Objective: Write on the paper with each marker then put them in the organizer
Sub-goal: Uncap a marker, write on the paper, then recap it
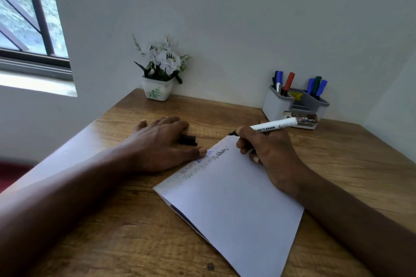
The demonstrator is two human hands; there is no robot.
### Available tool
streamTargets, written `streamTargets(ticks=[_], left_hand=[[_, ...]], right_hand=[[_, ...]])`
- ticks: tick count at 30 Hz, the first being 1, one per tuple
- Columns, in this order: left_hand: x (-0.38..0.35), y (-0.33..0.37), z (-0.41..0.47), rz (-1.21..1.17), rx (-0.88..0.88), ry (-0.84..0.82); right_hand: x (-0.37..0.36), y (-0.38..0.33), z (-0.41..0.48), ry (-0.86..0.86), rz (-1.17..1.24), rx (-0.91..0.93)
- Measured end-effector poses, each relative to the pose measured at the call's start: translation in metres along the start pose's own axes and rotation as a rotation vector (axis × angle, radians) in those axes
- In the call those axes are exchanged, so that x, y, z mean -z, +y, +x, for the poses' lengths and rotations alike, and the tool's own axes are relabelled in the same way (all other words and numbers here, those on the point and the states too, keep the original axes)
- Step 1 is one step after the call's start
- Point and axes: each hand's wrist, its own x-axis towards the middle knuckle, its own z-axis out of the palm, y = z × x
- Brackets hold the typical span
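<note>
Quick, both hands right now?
Left hand: open, flat on the table by the black cap.
Right hand: gripping the uncapped whiteboard marker.

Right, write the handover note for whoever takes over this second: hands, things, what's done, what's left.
Right hand: grips the uncapped marker, with its tip at the far corner of the paper; I cannot tell if it touches.
Left hand: flat on the table, thumb on the paper's edge, black cap by its fingers.
Organizer: far right by the wall, with the other markers standing capped in it.
Done: several lines are written along the paper's far edge.
Left: probably finish writing with this marker, cap it and put it in the organizer.
</note>
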Motion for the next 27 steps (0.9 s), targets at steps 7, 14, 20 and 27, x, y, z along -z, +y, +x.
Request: streamTargets(ticks=[7, 14, 20, 27], left_hand=[[0.002, 0.001, -0.005, -0.144, -0.028, 0.236], [0.003, -0.001, -0.009, -0.298, -0.046, 0.374], [0.005, 0.005, -0.014, -0.394, -0.147, 0.346], [0.004, 0.005, -0.015, -0.404, -0.220, 0.325]], right_hand=[[0.007, -0.004, 0.003, -0.162, 0.191, -0.052], [0.012, -0.006, -0.001, -0.312, 0.126, -0.010], [0.009, -0.010, -0.016, -0.427, 0.059, 0.164], [0.008, -0.008, -0.014, -0.436, 0.034, 0.225]])
